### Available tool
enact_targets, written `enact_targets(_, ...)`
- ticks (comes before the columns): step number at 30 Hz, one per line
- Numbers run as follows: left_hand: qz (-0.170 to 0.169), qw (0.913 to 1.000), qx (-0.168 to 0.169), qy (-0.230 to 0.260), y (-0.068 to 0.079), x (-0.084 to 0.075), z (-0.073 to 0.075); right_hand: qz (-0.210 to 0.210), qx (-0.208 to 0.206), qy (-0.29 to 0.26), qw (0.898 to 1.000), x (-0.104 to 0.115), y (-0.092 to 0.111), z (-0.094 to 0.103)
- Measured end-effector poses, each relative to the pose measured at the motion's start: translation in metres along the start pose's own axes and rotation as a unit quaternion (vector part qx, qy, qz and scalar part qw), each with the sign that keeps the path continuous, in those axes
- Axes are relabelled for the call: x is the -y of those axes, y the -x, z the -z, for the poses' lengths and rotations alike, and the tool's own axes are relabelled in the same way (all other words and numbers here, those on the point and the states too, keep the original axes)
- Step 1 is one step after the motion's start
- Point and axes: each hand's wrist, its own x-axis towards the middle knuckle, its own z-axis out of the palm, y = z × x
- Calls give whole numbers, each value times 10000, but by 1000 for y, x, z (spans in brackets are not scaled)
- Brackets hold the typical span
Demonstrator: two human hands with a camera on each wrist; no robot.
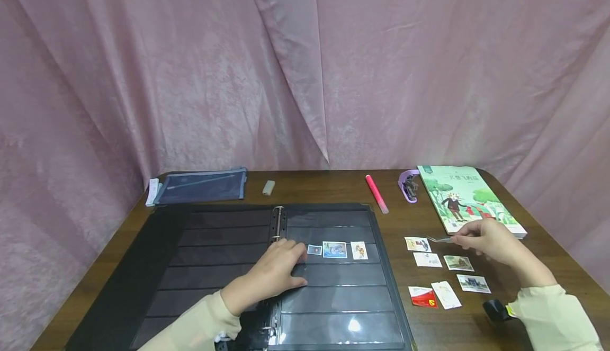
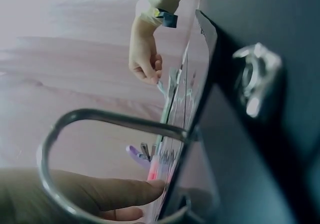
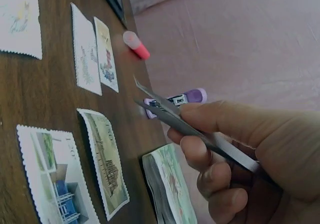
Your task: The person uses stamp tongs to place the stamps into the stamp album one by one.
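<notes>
My right hand [image 1: 488, 240] pinches a pair of metal tweezers [image 3: 175, 121] between thumb and fingers. Their two tips stand apart with nothing between them, close by the upper stamp [image 1: 418, 244] in the head view. Several more loose stamps lie below it, among them a red one [image 1: 423, 297] and a green one [image 1: 458, 263]. My left hand [image 1: 276, 269] rests over the rings of an open black stamp album [image 1: 333, 298], fingers relaxed over the right page. Just beyond its fingertips, three stamps sit in one row of that page: a small one [image 1: 314, 249], a blue one [image 1: 335, 250] and an upright one [image 1: 359, 250].
A green picture book [image 1: 469, 197] lies at the back right, beside a purple stapler-like tool [image 1: 408, 186] and a pink marker [image 1: 377, 194]. Behind the album are an eraser [image 1: 268, 188] and a blue mesh pouch [image 1: 202, 187]. A pink curtain [image 1: 229, 75] hangs behind the table.
</notes>
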Motion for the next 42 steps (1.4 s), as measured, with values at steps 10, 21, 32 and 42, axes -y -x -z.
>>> enact_targets(10,208,9995,69,221,1,0,-2,-111,230,-4,9997,-6,-2,-6)
enact_targets(21,221,9997,-75,64,3,0,-3,-139,378,-159,9991,-6,-6,-9)
enact_targets(32,279,9988,283,297,3,-1,-3,131,135,390,9991,-5,-5,-15)
enact_targets(42,324,9959,481,695,0,4,-5,120,125,441,9989,-5,-7,-16)
